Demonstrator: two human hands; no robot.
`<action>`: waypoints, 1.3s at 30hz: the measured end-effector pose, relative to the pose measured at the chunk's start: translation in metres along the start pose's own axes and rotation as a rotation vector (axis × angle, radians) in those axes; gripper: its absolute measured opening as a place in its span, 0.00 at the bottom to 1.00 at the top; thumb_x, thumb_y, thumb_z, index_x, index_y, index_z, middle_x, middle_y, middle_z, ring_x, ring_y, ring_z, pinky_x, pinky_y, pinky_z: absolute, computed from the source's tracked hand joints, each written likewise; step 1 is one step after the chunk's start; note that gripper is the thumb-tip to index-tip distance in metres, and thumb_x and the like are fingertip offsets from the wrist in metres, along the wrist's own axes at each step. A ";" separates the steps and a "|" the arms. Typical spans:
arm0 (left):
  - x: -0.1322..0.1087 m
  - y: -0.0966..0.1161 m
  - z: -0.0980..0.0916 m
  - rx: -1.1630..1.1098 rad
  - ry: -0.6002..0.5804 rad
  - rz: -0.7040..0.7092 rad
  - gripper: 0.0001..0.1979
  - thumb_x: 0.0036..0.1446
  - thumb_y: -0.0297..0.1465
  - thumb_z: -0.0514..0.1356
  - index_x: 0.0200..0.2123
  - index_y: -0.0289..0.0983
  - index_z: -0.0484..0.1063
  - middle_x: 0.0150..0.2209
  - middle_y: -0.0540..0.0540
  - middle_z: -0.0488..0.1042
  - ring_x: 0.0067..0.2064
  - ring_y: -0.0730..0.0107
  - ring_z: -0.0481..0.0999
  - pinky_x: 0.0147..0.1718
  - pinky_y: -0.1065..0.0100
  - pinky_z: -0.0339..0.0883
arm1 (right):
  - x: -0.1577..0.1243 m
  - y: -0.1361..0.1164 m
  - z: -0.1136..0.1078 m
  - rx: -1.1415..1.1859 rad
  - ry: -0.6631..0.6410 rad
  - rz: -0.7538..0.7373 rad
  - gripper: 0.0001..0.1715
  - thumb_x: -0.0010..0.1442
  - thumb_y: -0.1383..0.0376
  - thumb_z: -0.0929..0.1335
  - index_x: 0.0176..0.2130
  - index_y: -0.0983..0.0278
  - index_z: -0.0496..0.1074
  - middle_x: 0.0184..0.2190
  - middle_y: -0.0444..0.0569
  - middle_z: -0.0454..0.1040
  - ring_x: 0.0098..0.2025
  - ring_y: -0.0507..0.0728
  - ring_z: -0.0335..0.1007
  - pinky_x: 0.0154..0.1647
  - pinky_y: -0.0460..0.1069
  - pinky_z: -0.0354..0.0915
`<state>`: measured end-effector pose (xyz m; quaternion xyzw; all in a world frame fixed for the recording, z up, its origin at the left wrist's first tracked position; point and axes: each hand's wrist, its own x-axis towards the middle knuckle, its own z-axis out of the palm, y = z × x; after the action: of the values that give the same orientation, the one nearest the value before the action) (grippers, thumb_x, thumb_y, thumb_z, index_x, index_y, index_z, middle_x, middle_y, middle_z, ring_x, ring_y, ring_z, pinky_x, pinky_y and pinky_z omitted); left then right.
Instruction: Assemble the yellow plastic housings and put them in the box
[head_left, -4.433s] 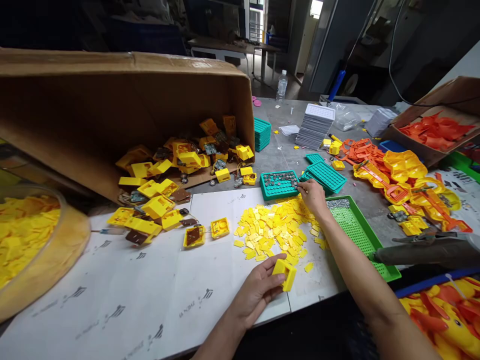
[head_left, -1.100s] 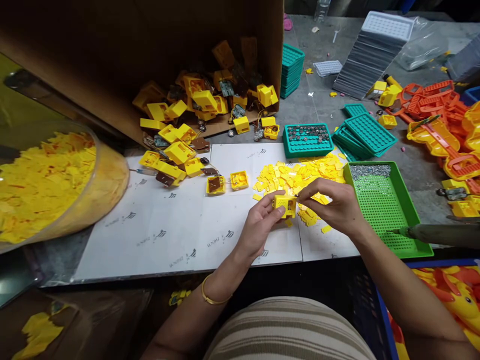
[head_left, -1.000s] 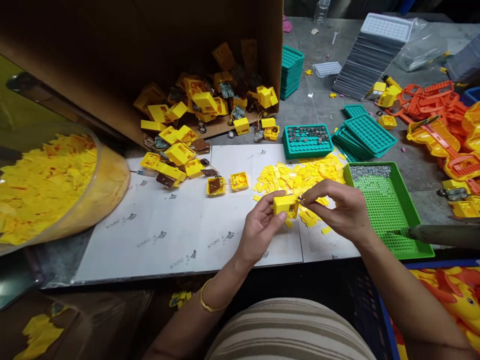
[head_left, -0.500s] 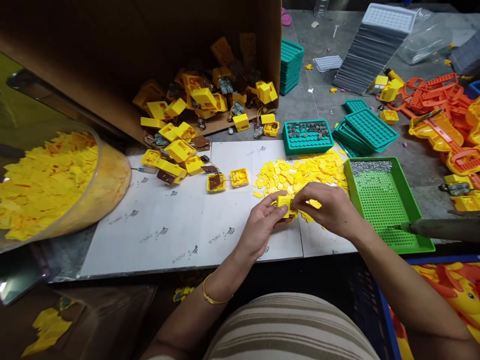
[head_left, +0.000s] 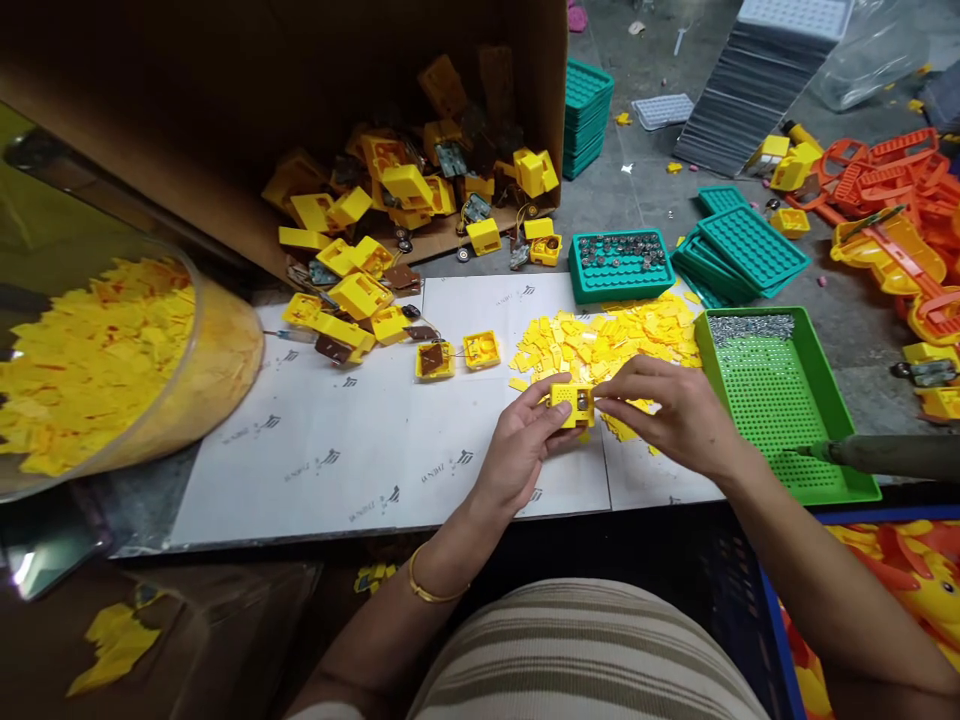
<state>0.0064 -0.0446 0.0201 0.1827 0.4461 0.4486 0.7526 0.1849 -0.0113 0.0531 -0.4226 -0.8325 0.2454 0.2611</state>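
Observation:
My left hand (head_left: 514, 450) is closed around a small yellow plastic box (head_left: 565, 397) with a patch of small holes on its top. At its right end an open recess shows dark, shiny round parts. My right hand (head_left: 679, 415) has its thumb and fingertips pinched at that end, touching or very close to the box; anything between them is too small to make out. Behind the hands lies a heap of flat yellow plastic pieces (head_left: 645, 332). Two opened yellow box halves (head_left: 481, 350), joined by wires, lie left of it.
A teal tray (head_left: 622, 289) of round metal cells stands at the back. To the right are a green basket (head_left: 846, 440) with small metal screws and a screwdriver-like tool (head_left: 892, 455). A cardboard box (head_left: 495, 20) holds yellow housings; a clear tub (head_left: 225, 340) stands left.
My right hand's fingers have shifted slightly right and opened out from over the yellow box, so its recess with shiny parts now shows. The whole view has shifted a little.

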 end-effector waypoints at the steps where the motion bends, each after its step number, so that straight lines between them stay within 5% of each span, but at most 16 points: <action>1: 0.000 0.000 0.000 0.010 0.001 0.015 0.23 0.48 0.33 0.67 0.48 0.37 0.71 0.38 0.47 0.77 0.37 0.70 0.77 0.41 0.66 0.71 | -0.004 0.001 0.004 -0.051 0.013 -0.011 0.10 0.63 0.62 0.66 0.40 0.61 0.77 0.32 0.48 0.74 0.34 0.53 0.70 0.34 0.47 0.64; 10: 0.002 -0.006 0.002 0.073 0.103 0.157 0.22 0.48 0.33 0.67 0.48 0.38 0.71 0.37 0.48 0.78 0.38 0.71 0.77 0.41 0.69 0.70 | -0.016 -0.003 0.036 -0.370 0.141 -0.091 0.12 0.65 0.63 0.63 0.43 0.61 0.75 0.31 0.49 0.76 0.33 0.54 0.68 0.30 0.47 0.62; 15: 0.001 -0.010 0.003 0.138 0.098 0.284 0.21 0.51 0.33 0.65 0.49 0.39 0.70 0.40 0.47 0.78 0.43 0.69 0.76 0.45 0.69 0.68 | -0.017 -0.008 0.039 -0.128 0.178 0.029 0.08 0.64 0.63 0.65 0.41 0.63 0.73 0.33 0.49 0.76 0.36 0.53 0.71 0.34 0.47 0.66; 21: -0.001 -0.014 0.001 0.247 0.090 0.386 0.20 0.54 0.34 0.63 0.51 0.40 0.68 0.45 0.46 0.76 0.45 0.67 0.76 0.46 0.68 0.67 | -0.008 -0.007 0.041 0.180 0.186 0.239 0.10 0.59 0.60 0.69 0.35 0.63 0.67 0.30 0.46 0.72 0.31 0.51 0.68 0.26 0.44 0.65; 32: -0.004 -0.017 -0.005 0.355 0.074 0.364 0.20 0.53 0.33 0.64 0.49 0.37 0.67 0.43 0.44 0.77 0.42 0.68 0.77 0.43 0.68 0.69 | -0.005 0.007 0.044 0.585 0.020 0.478 0.13 0.51 0.61 0.73 0.34 0.64 0.66 0.27 0.41 0.71 0.28 0.49 0.70 0.30 0.45 0.67; 39: -0.001 -0.015 -0.001 0.125 0.090 0.187 0.21 0.50 0.32 0.65 0.48 0.37 0.68 0.37 0.47 0.78 0.40 0.68 0.78 0.43 0.66 0.70 | -0.016 -0.001 0.044 0.300 0.248 0.341 0.05 0.58 0.66 0.68 0.37 0.63 0.70 0.34 0.46 0.73 0.31 0.50 0.71 0.27 0.43 0.67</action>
<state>0.0125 -0.0535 0.0102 0.2499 0.4875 0.4956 0.6740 0.1645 -0.0338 0.0179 -0.5402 -0.6652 0.3527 0.3758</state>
